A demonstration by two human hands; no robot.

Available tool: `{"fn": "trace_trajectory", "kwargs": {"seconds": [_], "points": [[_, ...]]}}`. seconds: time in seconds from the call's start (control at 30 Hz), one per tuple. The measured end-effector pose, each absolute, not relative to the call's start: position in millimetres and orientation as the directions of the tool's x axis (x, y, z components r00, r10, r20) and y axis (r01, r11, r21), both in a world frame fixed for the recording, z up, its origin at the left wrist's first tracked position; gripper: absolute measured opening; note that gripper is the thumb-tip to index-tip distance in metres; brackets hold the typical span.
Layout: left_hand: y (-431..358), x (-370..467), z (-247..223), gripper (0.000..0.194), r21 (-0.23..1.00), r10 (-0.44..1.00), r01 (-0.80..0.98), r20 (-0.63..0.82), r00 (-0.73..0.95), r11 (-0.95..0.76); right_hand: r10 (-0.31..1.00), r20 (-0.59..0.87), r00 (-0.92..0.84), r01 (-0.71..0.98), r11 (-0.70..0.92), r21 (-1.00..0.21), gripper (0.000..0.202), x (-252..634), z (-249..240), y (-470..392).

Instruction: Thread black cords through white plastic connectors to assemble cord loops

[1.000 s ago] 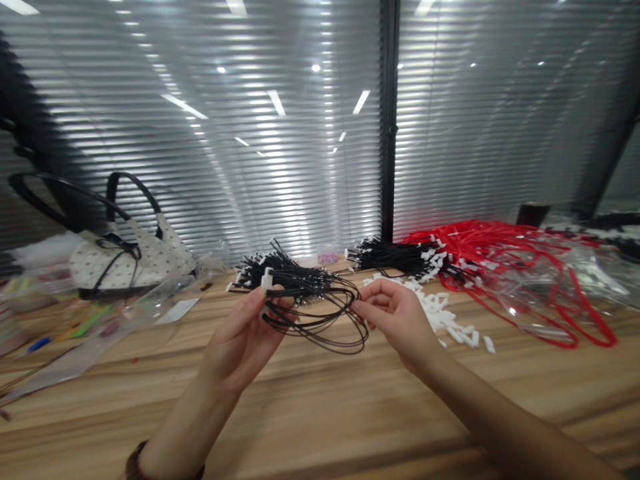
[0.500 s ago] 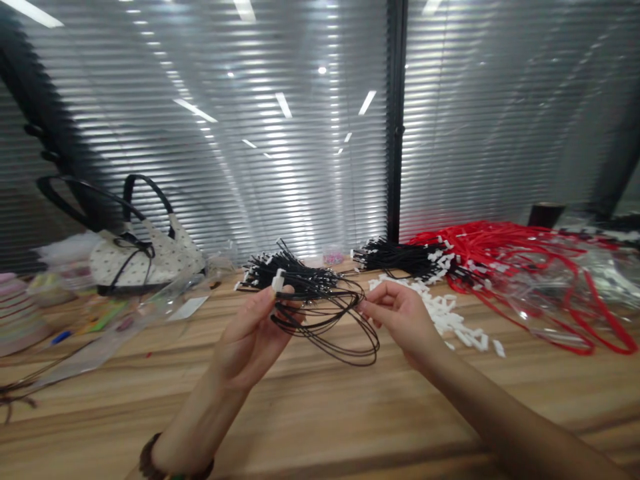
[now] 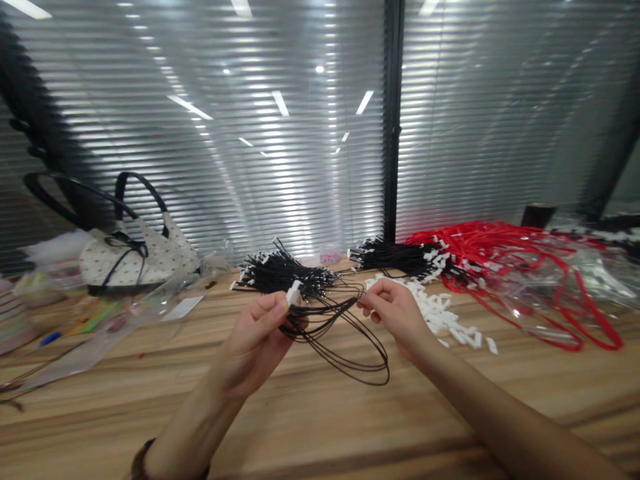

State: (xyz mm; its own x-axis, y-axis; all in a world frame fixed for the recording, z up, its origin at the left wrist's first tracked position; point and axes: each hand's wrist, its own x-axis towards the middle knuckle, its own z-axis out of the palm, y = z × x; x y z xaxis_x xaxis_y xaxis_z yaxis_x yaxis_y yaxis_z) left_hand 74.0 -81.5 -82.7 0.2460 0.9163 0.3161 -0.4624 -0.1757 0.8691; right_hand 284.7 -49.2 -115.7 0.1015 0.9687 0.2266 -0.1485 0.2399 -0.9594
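Black cords (image 3: pixel 320 309), gathered in loose loops, were suspended above the table (image 3: pixel 325 433) between the fingertips of both hands. At the left end of the loops, a white tab (image 3: pixel 294 293) was pinched between thumb and forefinger of the left hand (image 3: pixel 257 337). The right hand (image 3: pixel 393 308) had thumb and forefinger pressed together on the cords at the opposite side; one loop hung free, lower than both sets of fingertips. Beyond the left fingertips lay a cord bundle (image 3: pixel 280 272), partly screened by the held loops. A second bundle (image 3: pixel 397 259) lay beyond the right fingertips; white pieces (image 3: pixel 445 315) lay near them, partly hidden by the right hand. Red straps (image 3: pixel 480 239) lay farther out to the right. A spotted handbag (image 3: pixel 173 250) stood well left of the left fingers.
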Motion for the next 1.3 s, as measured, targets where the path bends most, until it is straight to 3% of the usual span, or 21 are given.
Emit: {"fn": "trace_trajectory", "kwargs": {"seconds": [0.47, 0.73, 1.13, 1.23, 1.3], "points": [[-80, 71, -79, 0.024, 0.879, 0.926, -0.426, 0.32, 0.198, -0.213, 0.992, 0.123, 0.041, -0.236, 0.129, -0.963, 0.012, 282, -111, -55], [-69, 67, -80, 0.028, 0.859, 0.952, -0.455, 0.298, 0.068, -0.236, 0.974, 0.216, 0.067, -0.237, 0.225, -0.945, 0.011, 285, -105, -63], [-65, 67, -83, 0.027, 0.875, 0.96, -0.423, 0.278, 0.041, -0.235, 0.94, 0.342, -0.021, -0.014, 0.342, -0.94, 0.018, 280, -105, -66], [-68, 70, -82, 0.025, 0.893, 0.946, -0.37, 0.309, 0.094, -0.255, 0.866, 0.499, 0.009, 0.11, 0.495, -0.862, 0.015, 280, -108, -68], [-70, 72, -82, 0.025, 0.902, 0.937, -0.338, 0.326, 0.124, -0.269, 0.755, 0.654, 0.048, 0.244, 0.626, -0.741, 0.018, 282, -109, -72]]}}
